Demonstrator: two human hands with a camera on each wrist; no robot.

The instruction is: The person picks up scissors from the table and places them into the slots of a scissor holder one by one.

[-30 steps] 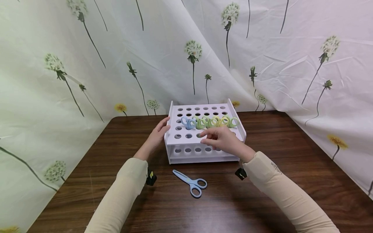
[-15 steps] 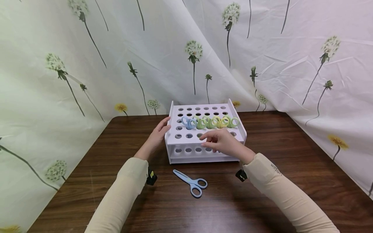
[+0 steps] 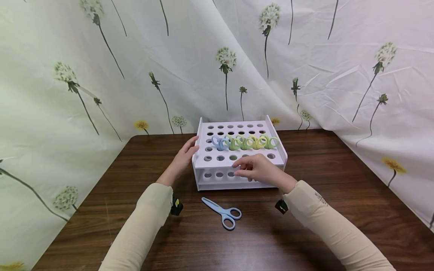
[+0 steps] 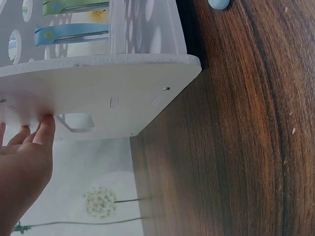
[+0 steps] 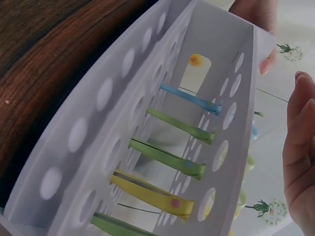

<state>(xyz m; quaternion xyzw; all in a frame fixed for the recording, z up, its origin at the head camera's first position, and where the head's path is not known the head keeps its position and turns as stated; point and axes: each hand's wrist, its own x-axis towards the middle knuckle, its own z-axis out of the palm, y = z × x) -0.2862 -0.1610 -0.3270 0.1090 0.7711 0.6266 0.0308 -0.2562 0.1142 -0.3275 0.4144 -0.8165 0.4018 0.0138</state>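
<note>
A white rack with rows of round holes (image 3: 234, 164) stands on the table. Several pairs of scissors are upright in one row of it, handles above the top board: blue scissors (image 3: 220, 143) at the left, then green scissors, yellow scissors (image 3: 260, 142) and more green ones. In the right wrist view, their blades, such as the yellow blade (image 5: 152, 193), reach through the rack. My left hand (image 3: 183, 156) touches the left side panel (image 4: 98, 93) with its fingertips. My right hand (image 3: 259, 168) hovers before the rack's front edge, fingers loosely bent, holding nothing.
Another pair of blue scissors (image 3: 222, 212) lies on the dark wooden table (image 3: 264, 241) in front of the rack, handles toward the right. A white curtain with dandelion prints (image 3: 190, 56) hangs behind and beside the table.
My right hand has drawn back slightly from the row of scissors toward the rack's front edge, uncovering more holes. The left hand stays against the panel, and the scissors have not moved.
</note>
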